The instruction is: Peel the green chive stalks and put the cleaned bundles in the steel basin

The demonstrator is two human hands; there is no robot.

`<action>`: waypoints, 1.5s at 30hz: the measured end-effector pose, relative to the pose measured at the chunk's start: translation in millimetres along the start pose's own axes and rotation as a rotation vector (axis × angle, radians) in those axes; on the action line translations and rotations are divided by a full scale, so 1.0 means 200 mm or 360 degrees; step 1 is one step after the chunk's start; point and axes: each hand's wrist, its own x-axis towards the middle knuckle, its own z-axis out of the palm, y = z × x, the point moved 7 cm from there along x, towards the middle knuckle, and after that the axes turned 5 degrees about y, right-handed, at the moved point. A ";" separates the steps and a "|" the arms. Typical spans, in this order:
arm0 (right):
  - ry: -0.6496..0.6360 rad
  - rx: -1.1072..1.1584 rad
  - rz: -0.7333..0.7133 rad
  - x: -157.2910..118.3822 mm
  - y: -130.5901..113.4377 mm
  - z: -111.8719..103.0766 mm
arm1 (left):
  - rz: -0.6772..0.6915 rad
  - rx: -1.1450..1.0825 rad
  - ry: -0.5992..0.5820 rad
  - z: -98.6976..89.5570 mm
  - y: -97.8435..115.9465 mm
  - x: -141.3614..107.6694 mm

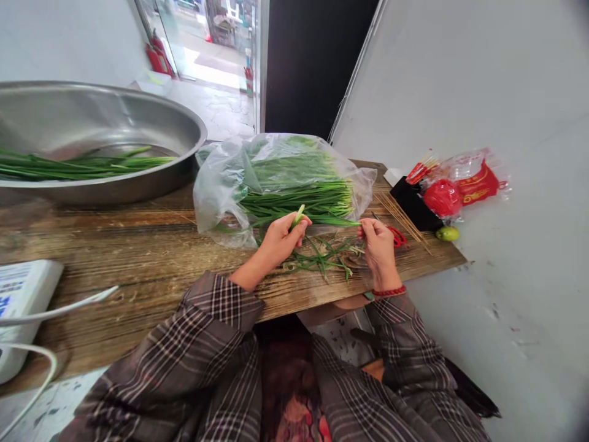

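Left hand (283, 238) closed on pale-tipped green stalk (299, 214). Right hand (379, 244): thumb and finger together, pinching stem end (355, 223), just near side of main green bunch (299, 199) in plastic bag (219, 205), mid-table (151, 264). Risks: hard tug could snap stem or drag bag; sweeping wrist could push loose scraps (322, 260) off near edge.

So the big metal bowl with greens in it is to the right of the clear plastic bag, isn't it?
Not quite: the head view shows the metal bowl, with greens in it, to the left of the clear plastic bag.
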 end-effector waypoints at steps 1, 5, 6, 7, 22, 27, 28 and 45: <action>-0.0019 0.0042 0.0050 -0.03 0.00 0.00 | 0.0013 -0.0065 0.0016 0.00 0.01 0.00; -0.0098 0.0050 0.0038 -0.13 -0.07 0.01 | 0.0254 -0.0049 0.0117 0.00 0.09 -0.02; -0.0115 0.0006 -0.0007 -0.16 -0.09 0.01 | 0.0367 0.0022 0.0148 0.00 0.13 -0.03; -0.0131 -0.0063 -0.0068 -0.18 -0.12 0.02 | 0.0492 0.0109 0.0165 0.00 0.17 -0.04; -0.0240 -0.0446 -0.0289 -0.32 -0.15 0.11 | 0.0453 0.1383 -0.0693 0.27 0.05 -0.17; 0.0105 -0.0320 -0.0064 -0.05 0.03 -0.06 | 0.0411 0.1191 -0.0425 0.18 0.05 -0.11; 0.0069 -0.0413 -0.0170 0.00 0.03 -0.07 | 0.0430 0.1114 -0.0358 0.16 0.05 -0.10; -0.0501 -0.0588 -0.0444 -0.26 -0.17 0.15 | 0.0801 0.0623 -0.0044 0.08 0.17 -0.09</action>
